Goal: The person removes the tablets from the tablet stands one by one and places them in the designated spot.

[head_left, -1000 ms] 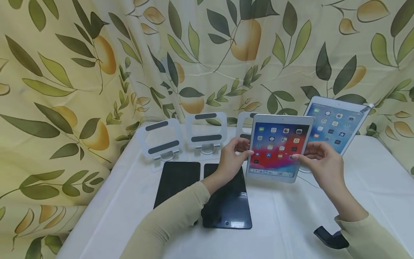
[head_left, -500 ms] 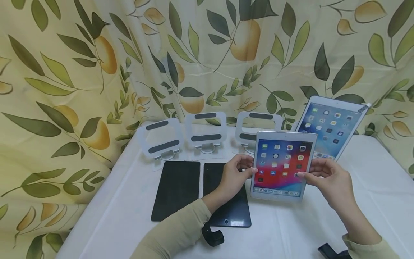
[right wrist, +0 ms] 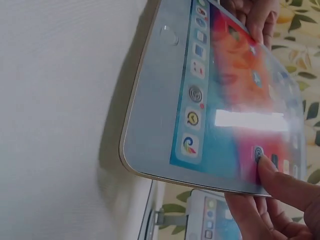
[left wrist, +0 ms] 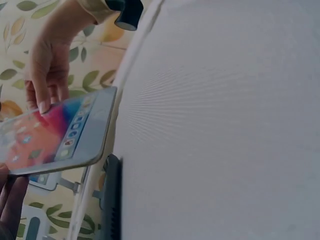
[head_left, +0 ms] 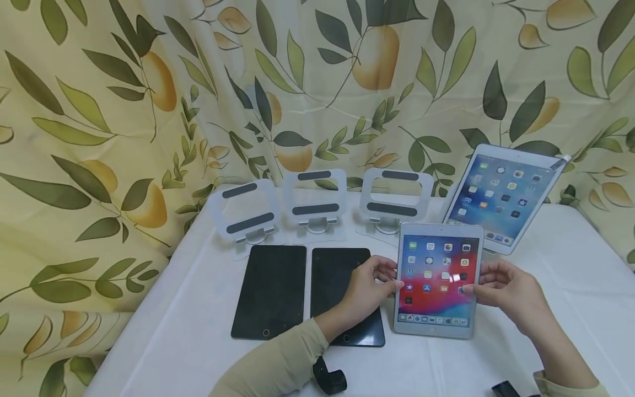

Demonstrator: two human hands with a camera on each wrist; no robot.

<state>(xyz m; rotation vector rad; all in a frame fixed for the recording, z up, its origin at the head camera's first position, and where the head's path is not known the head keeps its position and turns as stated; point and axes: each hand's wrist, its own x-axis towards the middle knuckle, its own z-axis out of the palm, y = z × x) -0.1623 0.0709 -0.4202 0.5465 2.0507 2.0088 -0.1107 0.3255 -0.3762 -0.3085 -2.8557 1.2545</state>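
Between both hands is a white tablet (head_left: 436, 325), its screen lit with app icons on a red and blue background. My left hand (head_left: 364, 289) pinches its left edge, thumb on the front and fingers behind. On the opposite edge my right hand (head_left: 511, 292) grips it the same way, the thumb (right wrist: 280, 182) lying over the screen. In the right wrist view the tablet's lower end hangs close over the white cloth, casting a shadow. Left of it lie two dark tablets, one black tablet (head_left: 270, 292) in full view and another black tablet (head_left: 342, 270) partly hidden by my left hand.
Three white tablet stands with grey pads line the back: a left stand (head_left: 250, 220), a middle stand (head_left: 316, 209) and a right stand (head_left: 389, 209). At the back right, a second lit white tablet (head_left: 506, 193) leans upright. A patterned curtain (head_left: 317, 82) hangs behind the white-covered table (head_left: 178, 331).
Both hands have brought the white tablet down and toward me, away from the stands. The right stand, previously covered by it, now shows fully. The tablet at the back right stays put.
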